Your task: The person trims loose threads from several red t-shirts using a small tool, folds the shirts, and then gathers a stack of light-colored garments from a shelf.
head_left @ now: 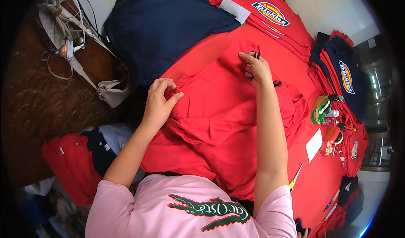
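A red garment lies loosely bunched across the table in front of me, its near folds reaching my lap. At its left edge my left hand is closed, thumb and forefinger curled round a bit of the cloth. Farther right, over the garment's far part, my right hand is closed round a small dark tool, whose tip stands up above the fingers; most of it is hidden in the palm. A small black piece shows on the cloth beside my right wrist.
A navy garment and a printed red shirt lie at the back. Folded shirts are stacked far right, near tape rolls, a white paper and yellow-handled scissors. A beige bag rests on brown wood at left.
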Action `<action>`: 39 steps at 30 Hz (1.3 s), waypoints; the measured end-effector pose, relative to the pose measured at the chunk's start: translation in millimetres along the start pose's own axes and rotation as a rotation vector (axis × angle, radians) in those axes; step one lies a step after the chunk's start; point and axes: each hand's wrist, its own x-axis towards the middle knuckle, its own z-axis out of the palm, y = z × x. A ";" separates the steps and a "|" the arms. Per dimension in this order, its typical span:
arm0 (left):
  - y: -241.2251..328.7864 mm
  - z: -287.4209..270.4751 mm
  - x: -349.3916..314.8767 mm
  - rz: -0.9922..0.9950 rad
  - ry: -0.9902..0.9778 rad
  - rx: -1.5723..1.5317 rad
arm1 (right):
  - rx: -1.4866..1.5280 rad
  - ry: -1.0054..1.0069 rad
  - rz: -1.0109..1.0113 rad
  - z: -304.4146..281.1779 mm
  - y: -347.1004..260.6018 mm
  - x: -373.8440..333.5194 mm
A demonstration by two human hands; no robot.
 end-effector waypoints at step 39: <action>26.8 23.6 -95.9 0.528 -0.288 -0.050 | 0.997 0.126 -0.484 -176.5 75.1 -87.7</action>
